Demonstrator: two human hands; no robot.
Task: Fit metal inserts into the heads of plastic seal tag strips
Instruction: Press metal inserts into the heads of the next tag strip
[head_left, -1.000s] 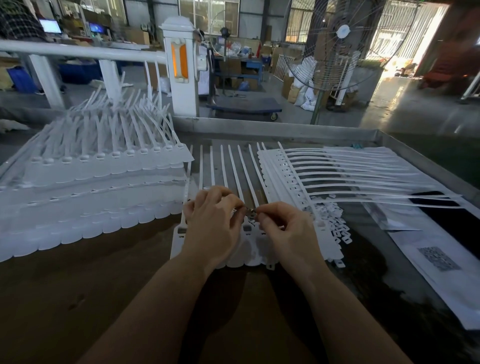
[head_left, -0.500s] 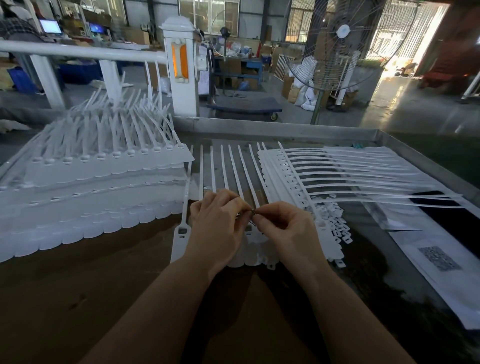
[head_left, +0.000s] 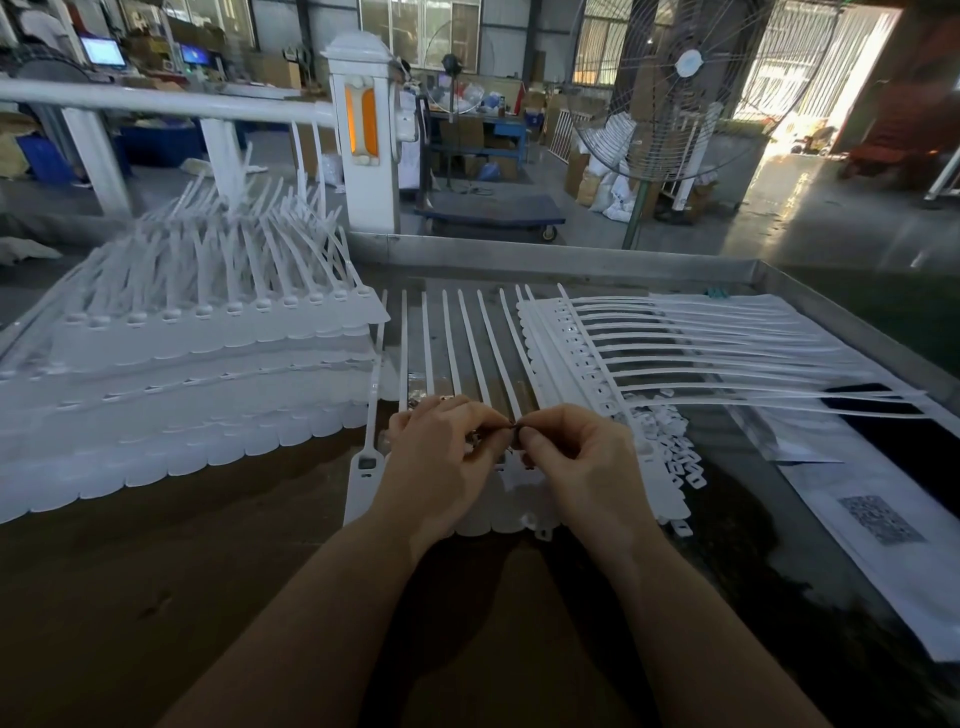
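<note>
A joined row of white seal tag strips (head_left: 470, 343) lies in the middle of the table, tails pointing away from me, heads under my hands. My left hand (head_left: 441, 462) and my right hand (head_left: 582, 462) meet fingertip to fingertip above the heads, pinching a small dark metal insert (head_left: 514, 426) between them. More small metal pieces glint inside my left hand's curled fingers. The strip heads below the hands are mostly hidden; one free head (head_left: 366, 467) shows at the left end.
A tall stack of white strip rows (head_left: 171, 374) fills the left of the table. Another strip row (head_left: 675, 353) fans to the right, with loose white plastic bits (head_left: 675, 457) beside it. Printed sheets (head_left: 878, 519) lie at right. The metal table rim (head_left: 571, 254) runs behind.
Both hands have lifted slightly and drawn together at the fingertips; the left hand shifted a little right, uncovering the leftmost strip head.
</note>
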